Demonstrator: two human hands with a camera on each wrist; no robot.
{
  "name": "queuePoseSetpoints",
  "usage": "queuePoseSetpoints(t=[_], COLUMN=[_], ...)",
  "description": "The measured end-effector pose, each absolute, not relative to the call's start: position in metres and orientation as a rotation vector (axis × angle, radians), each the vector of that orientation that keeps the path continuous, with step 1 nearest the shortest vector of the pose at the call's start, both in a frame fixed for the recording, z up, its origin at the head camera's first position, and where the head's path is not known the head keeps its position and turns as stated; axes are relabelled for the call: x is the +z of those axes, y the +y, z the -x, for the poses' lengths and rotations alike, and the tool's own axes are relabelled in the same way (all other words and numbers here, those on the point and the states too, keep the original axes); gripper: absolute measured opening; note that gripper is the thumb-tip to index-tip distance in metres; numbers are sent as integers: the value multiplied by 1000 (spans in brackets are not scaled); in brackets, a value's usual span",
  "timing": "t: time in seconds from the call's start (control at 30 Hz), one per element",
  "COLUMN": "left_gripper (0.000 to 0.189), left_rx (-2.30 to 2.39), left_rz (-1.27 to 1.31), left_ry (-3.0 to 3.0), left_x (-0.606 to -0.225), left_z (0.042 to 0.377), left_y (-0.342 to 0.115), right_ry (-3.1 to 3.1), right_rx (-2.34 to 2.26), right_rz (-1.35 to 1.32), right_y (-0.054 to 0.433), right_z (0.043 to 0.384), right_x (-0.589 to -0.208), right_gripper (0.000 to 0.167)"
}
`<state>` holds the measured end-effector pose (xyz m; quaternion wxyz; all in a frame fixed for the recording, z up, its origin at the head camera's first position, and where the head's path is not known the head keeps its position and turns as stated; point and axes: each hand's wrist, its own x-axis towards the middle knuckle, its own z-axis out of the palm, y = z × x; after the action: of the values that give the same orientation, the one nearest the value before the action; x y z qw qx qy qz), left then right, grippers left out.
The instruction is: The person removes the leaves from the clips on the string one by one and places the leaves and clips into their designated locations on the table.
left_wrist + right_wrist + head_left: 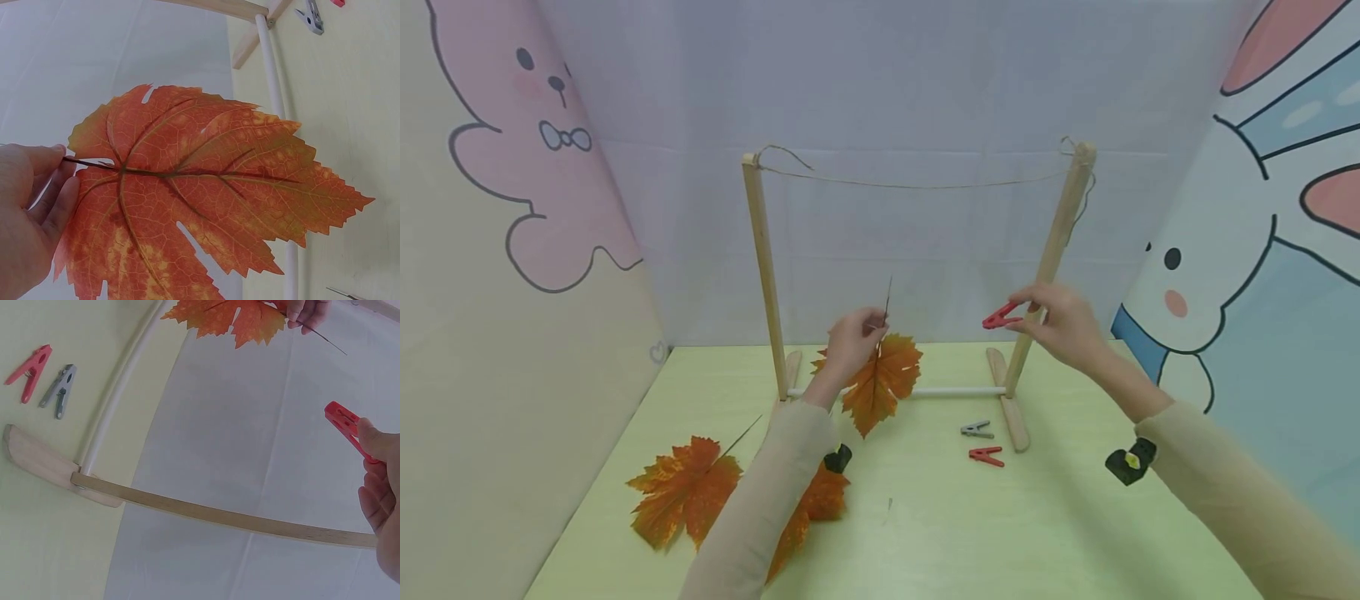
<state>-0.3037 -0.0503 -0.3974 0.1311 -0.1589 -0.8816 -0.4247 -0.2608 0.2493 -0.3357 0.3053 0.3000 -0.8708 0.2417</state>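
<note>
My left hand (853, 342) pinches the thin stem of an orange maple leaf (883, 383); the blade hangs below the fingers, tip down. In the left wrist view this leaf (206, 175) fills the middle, its dark stem between thumb and fingers. My right hand (1060, 321) holds a red clothespin (1002, 316) between thumb and fingers, near the right post. The right wrist view shows that clothespin (344, 428) pointing away from the hand. Both hands are below a string (917, 186) tied between two wooden posts.
On the table lie a grey clothespin (977, 430) and another red clothespin (987, 456). Two more leaves rest at the left: one leaf (688, 487) and another leaf (812, 508) partly behind my left sleeve. The frame's left post (763, 275), right post (1060, 225) and white bar (958, 392) stand ahead.
</note>
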Motion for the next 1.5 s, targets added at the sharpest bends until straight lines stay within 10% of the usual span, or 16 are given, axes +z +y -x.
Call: queuePoseSetpoints(t=[1.5], left_gripper=[20], left_rx=[-1480], left_rz=[364], left_ry=[-2717], left_x=[-440], left_z=[269], left_y=[-91], right_ry=[-2525], right_rx=[887], right_rz=[-620], right_y=[246], right_z=[224], right_x=[-456], right_gripper=[30])
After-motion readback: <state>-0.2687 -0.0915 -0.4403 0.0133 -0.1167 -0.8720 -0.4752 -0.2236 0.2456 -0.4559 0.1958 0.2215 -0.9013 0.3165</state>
